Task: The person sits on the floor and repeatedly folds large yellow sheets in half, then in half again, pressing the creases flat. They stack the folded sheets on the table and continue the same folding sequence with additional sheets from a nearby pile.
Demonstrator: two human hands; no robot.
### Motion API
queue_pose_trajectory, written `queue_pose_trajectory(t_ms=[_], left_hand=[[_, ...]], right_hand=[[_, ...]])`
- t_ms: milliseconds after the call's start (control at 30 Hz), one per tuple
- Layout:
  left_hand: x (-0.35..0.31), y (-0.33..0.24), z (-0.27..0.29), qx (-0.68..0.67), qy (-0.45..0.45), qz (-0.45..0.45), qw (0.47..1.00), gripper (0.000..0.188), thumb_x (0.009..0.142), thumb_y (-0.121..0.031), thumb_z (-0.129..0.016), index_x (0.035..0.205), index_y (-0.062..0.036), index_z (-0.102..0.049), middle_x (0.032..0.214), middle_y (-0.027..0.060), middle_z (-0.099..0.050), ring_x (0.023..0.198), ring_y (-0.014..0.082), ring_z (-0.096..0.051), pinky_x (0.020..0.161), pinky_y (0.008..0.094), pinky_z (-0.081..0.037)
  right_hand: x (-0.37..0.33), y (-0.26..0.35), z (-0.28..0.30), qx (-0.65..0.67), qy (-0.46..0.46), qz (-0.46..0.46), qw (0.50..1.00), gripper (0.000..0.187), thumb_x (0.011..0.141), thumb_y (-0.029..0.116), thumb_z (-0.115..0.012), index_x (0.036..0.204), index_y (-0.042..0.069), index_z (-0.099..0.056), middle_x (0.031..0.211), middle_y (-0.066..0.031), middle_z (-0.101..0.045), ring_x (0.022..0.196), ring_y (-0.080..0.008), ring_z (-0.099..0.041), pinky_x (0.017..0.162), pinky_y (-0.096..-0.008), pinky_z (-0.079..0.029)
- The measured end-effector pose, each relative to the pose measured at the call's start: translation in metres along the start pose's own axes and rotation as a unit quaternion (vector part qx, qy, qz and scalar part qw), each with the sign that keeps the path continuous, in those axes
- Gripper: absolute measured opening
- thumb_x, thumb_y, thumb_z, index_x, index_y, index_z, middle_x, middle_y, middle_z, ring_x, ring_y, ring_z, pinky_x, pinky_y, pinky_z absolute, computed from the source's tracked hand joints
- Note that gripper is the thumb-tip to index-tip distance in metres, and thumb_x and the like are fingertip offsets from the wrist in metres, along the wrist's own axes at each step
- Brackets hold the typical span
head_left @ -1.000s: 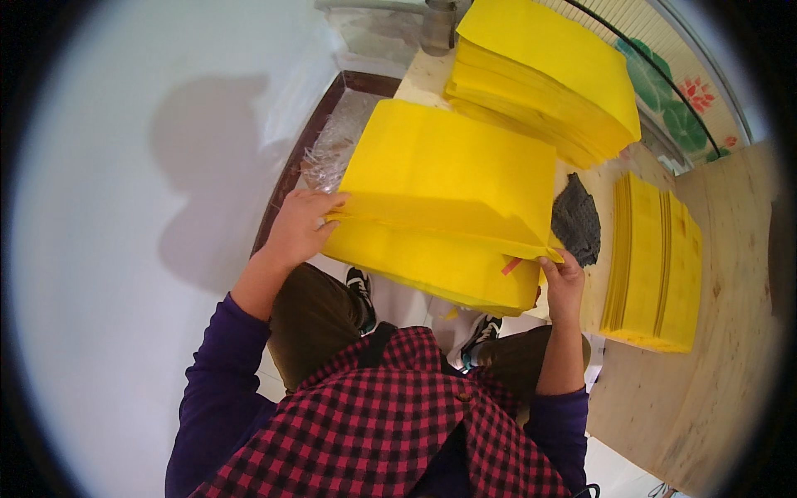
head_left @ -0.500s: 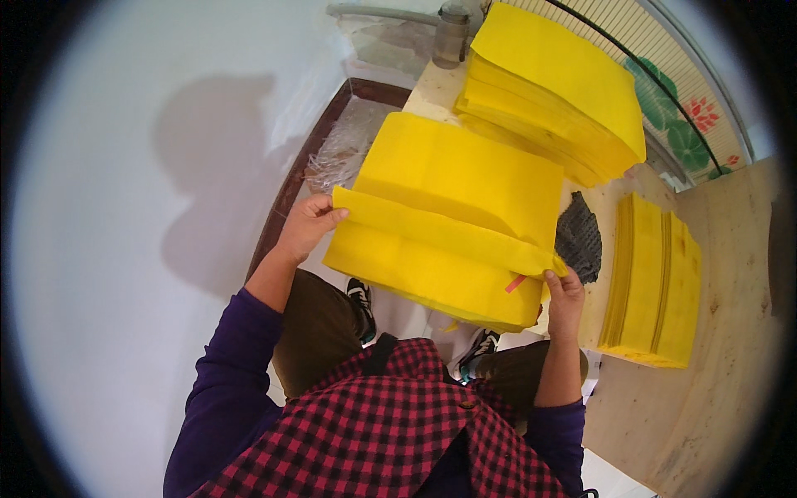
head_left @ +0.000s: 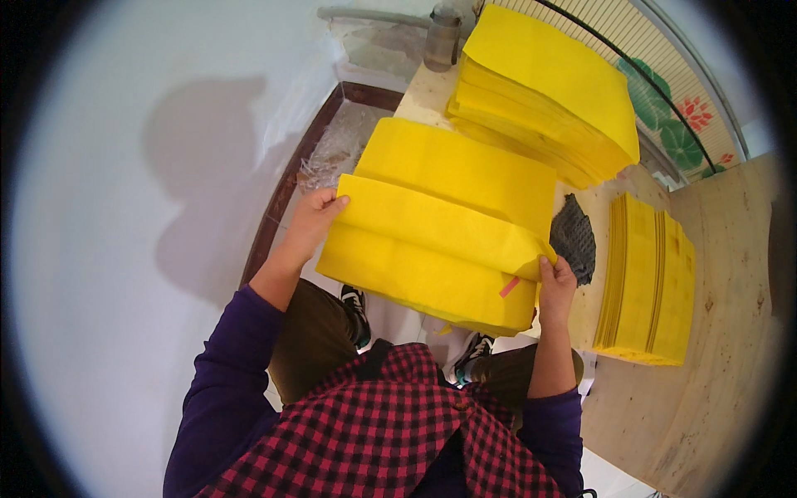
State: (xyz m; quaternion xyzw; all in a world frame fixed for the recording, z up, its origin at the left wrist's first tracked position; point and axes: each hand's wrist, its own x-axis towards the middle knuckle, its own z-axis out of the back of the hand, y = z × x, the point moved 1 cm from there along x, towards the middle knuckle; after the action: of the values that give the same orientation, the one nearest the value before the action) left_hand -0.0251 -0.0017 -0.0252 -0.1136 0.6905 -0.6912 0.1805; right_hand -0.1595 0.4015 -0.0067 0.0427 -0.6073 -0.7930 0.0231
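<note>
A yellow felt-like sheet (head_left: 440, 226) is stretched between my hands, its near part folded up into a raised band. My left hand (head_left: 312, 224) pinches the band's left end between thumb and fingers. At the opposite end, my right hand (head_left: 559, 290) closes on the right corner, which curls slightly. Beneath the band lies a thick yellow pile (head_left: 419, 284) overhanging the table's near edge above my knees; I cannot tell how many layers it has. A small red strip (head_left: 509, 287) shows on the pile beside my right hand.
A tall yellow stack (head_left: 552, 70) stands behind on the wooden table, with a translucent jug (head_left: 443, 40) to its left. Folded yellow bundles (head_left: 631, 282) stand at the right, near a dark grey cloth (head_left: 574, 241). A white wall (head_left: 100, 274) borders the left; crumpled clear plastic (head_left: 339, 149) lies beside it.
The band between my hands has been raised and shows wider now. My right hand has moved up slightly, with the sheet's corner still in its grip. The whole view has shifted a little.
</note>
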Motion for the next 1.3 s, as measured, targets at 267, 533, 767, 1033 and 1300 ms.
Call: queue_pose_trajectory(t_ms=[267,533,767,1033,1300], left_hand=[[-0.003,0.006,-0.008,-0.051,-0.045,-0.015,0.998,0.024,0.097,-0.02,-0.056,0.099,0.0032,-0.064,0.086,-0.0005,-0.063,0.079,0.0062,-0.055,0.072,0.0223,-0.044],[-0.006,0.003,-0.007,0.083,0.005,-0.093,0.992,0.038,0.101,-0.023,-0.047,0.131,0.0004,-0.051,0.125,0.0063,-0.056,0.117,0.0153,-0.049,0.102,0.0285,-0.035],[-0.006,0.011,-0.015,0.083,-0.009,-0.064,0.994,0.052,0.099,-0.024,-0.051,0.143,-0.0012,-0.036,0.141,0.0157,-0.045,0.132,0.0244,-0.04,0.11,0.032,-0.028],[-0.006,0.015,-0.011,0.248,-0.047,-0.097,0.963,0.058,0.098,-0.02,-0.051,0.148,-0.002,-0.027,0.151,0.019,-0.032,0.141,0.0296,-0.028,0.115,0.0354,-0.02],[-0.016,-0.011,-0.025,0.398,-0.056,-0.233,0.885,0.062,0.092,-0.017,-0.055,0.147,-0.0028,-0.029,0.151,0.0187,-0.031,0.143,0.0342,-0.023,0.116,0.0447,-0.017]], right_hand=[[0.003,-0.005,-0.002,0.006,-0.002,-0.004,1.0,0.014,0.095,0.011,-0.057,0.092,-0.002,-0.06,0.082,-0.0003,-0.059,0.076,-0.0062,-0.05,0.068,-0.0229,-0.042],[0.0,-0.002,-0.005,0.033,-0.019,-0.034,0.999,0.017,0.097,0.013,-0.056,0.1,-0.003,-0.061,0.09,-0.0023,-0.063,0.08,-0.0086,-0.055,0.074,-0.0239,-0.045],[0.0,0.001,-0.006,0.043,-0.013,-0.047,0.998,0.025,0.099,0.009,-0.049,0.12,-0.003,-0.052,0.104,-0.0086,-0.064,0.093,-0.0147,-0.06,0.083,-0.0279,-0.047],[-0.001,0.005,-0.006,-0.005,-0.021,-0.045,0.999,0.032,0.096,0.004,-0.05,0.127,-0.003,-0.048,0.107,-0.0135,-0.065,0.095,-0.0171,-0.062,0.084,-0.0291,-0.048],[0.004,0.0,-0.009,-0.002,-0.034,-0.023,0.999,0.03,0.095,0.001,-0.051,0.125,-0.004,-0.049,0.107,-0.0132,-0.065,0.093,-0.0156,-0.063,0.083,-0.0269,-0.048]])
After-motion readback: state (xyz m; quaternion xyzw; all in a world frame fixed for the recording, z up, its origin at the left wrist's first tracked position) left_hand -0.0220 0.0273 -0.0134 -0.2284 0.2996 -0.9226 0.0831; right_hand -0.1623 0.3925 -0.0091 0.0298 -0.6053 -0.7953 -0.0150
